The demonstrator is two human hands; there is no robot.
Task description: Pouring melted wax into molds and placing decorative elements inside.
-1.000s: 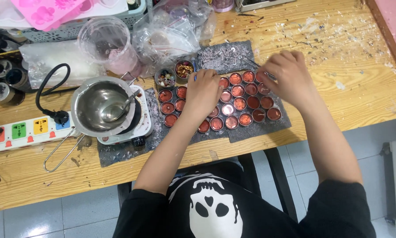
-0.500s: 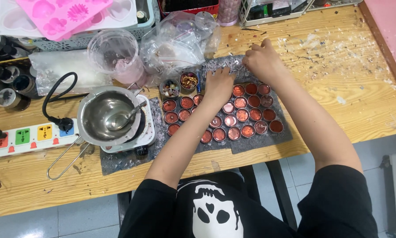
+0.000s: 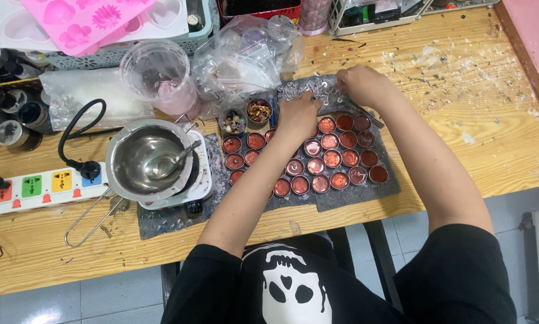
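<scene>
1. Wooden tabletop (image 3: 449, 150) w/ grey mat (image 3: 353, 195), rows of red wax cups (image 3: 332, 159).
2. Left hand (image 3: 297, 114) curled over top-row cups; grip unclear.
3. Right hand (image 3: 365, 86) fingers bent on wick pile (image 3: 305, 90); shifted slightly right vs 0.5 s ago.

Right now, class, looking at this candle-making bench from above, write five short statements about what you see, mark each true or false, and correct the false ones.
1. The small round tins of reddish wax sit on a grey felt mat. True.
2. The steel pouring pot holds a metal spoon. True.
3. The left hand grips the spoon. False: it rests over the tins.
4. The right hand is at the mat's far edge. True.
5. The white power strip lies right of the tins. False: it lies left.
</scene>
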